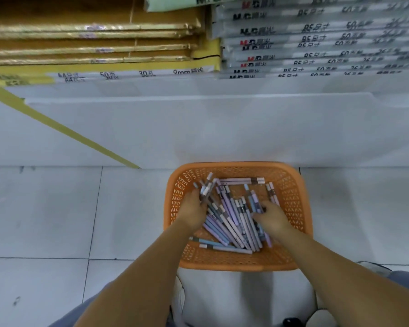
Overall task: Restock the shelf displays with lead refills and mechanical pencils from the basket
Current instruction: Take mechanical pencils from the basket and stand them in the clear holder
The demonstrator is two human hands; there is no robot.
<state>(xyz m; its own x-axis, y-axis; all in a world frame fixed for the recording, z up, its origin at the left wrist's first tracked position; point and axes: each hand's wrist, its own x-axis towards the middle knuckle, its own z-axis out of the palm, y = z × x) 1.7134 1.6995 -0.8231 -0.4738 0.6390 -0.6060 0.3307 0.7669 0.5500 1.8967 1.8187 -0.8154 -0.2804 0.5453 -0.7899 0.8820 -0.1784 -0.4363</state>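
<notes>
An orange plastic basket stands on the white tiled floor against the shelf base. Inside lies a loose pile of several purple, blue and grey mechanical pencils. My left hand is in the basket's left half, closed around a small bunch of pencils whose ends fan up and away from it. In the right half, my right hand rests on the pile with its fingers curled over a few pencils. No lead refills are visible.
A white shelf base with a yellow diagonal strip rises behind the basket. Above it lie stacked brown paper packs on the left and grey loose-leaf paper packs on the right. My knees and shoes show at the bottom.
</notes>
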